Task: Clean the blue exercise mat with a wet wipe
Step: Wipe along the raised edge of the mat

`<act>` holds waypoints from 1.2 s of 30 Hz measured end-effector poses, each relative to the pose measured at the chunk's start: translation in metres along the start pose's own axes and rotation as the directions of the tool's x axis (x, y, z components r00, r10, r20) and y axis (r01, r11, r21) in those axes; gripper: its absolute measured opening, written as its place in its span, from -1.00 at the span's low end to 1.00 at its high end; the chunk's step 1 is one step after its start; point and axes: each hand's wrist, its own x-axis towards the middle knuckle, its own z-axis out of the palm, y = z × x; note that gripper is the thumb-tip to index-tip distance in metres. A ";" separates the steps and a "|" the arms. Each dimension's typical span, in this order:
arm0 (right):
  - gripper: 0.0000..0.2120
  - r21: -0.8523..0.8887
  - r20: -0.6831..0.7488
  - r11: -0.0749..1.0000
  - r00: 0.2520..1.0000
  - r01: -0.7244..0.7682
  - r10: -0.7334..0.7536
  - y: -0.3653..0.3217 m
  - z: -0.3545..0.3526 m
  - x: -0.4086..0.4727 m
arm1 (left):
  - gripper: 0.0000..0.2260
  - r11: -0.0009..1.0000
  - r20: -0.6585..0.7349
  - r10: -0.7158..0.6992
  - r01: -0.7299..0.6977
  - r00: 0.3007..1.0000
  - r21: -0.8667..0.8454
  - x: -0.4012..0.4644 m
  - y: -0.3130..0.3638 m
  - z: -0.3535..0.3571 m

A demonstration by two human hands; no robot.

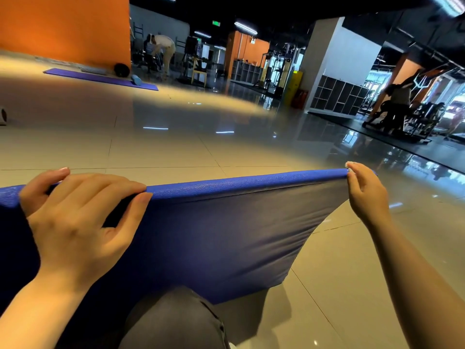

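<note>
1. Head view, the task's thing: a blue, textured foam exercise mat (pixel 214 235) is held up off the glossy beige tiled floor (pixel 176 152), its top edge running almost level across the picture and its darker underside facing the camera. The lower corner on the right side hangs free above the tiles; the left part runs out of the picture.
2. Head view, the hands: the left hand (pixel 78 217) grips the top edge near the left side, its fingers curled over the edge toward the camera and the thumb (pixel 47 180) behind the mat. The right hand (pixel 364 190) pinches the top right corner between the thumb and fingertips (pixel 351 165). Both hands are clamped on the mat, well apart from each other.
3. Head view, near the camera: a knee in dark grey fabric (pixel 176 321) shows at the bottom, just below the mat (whether they touch cannot be told).
4. Head view, surroundings: a purple flat mat (pixel 100 79) lies on the floor far off by an orange wall (pixel 63 28), with a light blue foam block (pixel 137 80) on it and a black ball-like object (pixel 122 70) beside it. A person in a light top (pixel 164 50) bends over in the distance. Gym machines (pixel 402 114) stand at right, near dark cubby shelves (pixel 337 95).
</note>
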 end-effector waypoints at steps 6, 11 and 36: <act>-0.73 -0.144 -0.037 0.989 0.999 0.024 -0.029 0.009 0.001 0.012 | -0.73 1.000 0.044 -0.006 0.006 0.999 -0.006 -0.002 -0.009 -0.002; -0.68 -0.186 -0.022 0.970 0.988 -0.157 0.156 0.026 -0.012 0.020 | -0.72 1.000 0.130 0.013 -0.012 0.991 -0.012 0.003 -0.013 -0.006; -0.74 -0.101 -0.164 0.857 0.842 0.505 -0.515 -0.082 0.037 -0.044 | -0.71 1.000 -0.055 -0.029 0.029 0.998 -0.001 0.006 0.007 0.000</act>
